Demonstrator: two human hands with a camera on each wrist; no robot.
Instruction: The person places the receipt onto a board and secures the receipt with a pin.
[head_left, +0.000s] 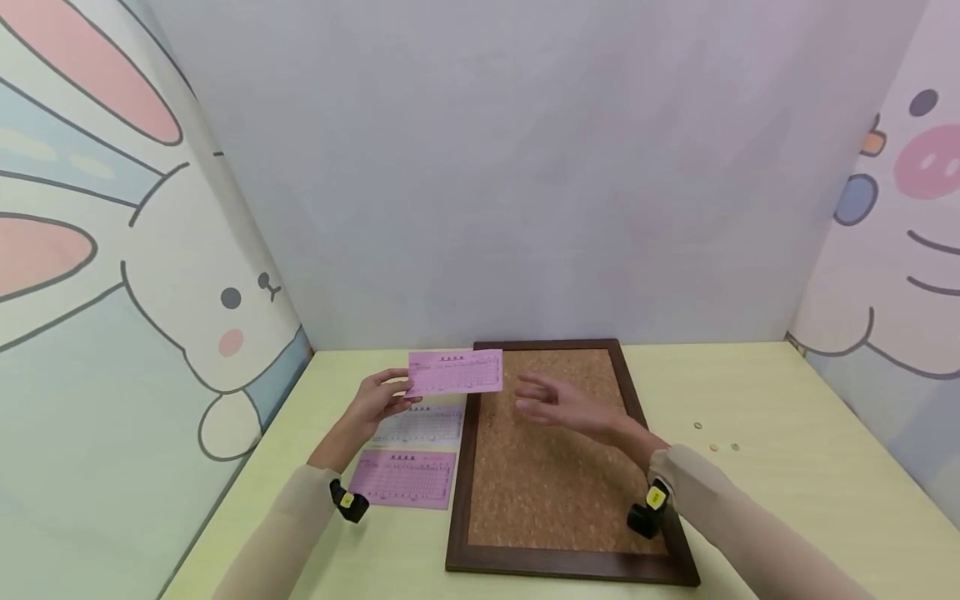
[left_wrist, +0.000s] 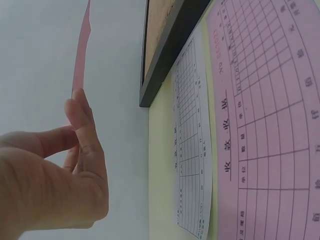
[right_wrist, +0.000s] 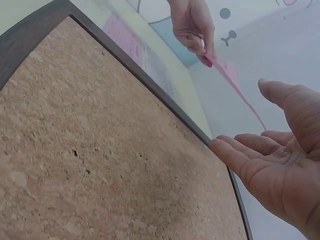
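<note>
My left hand (head_left: pixel 377 397) pinches the left end of a pink receipt slip (head_left: pixel 456 372), held up above the table and over the left edge of a framed cork board (head_left: pixel 555 467). In the left wrist view the slip (left_wrist: pixel 81 55) appears nearly edge-on between thumb and fingers. My right hand (head_left: pixel 564 406) hovers over the upper part of the cork, fingers extended and holding nothing. The right wrist view shows its palm (right_wrist: pixel 285 170) turned up, fingertips near the slip's free end (right_wrist: pixel 252 111).
Left of the board lie a white receipt slip (head_left: pixel 420 426) and another pink slip (head_left: pixel 405 479), both printed with grids. Several small round things (head_left: pixel 698 426) lie on the table (head_left: pixel 795 500) to the board's right. A grey wall (head_left: pixel 525 167) stands behind, with cartoon-printed panels at both sides.
</note>
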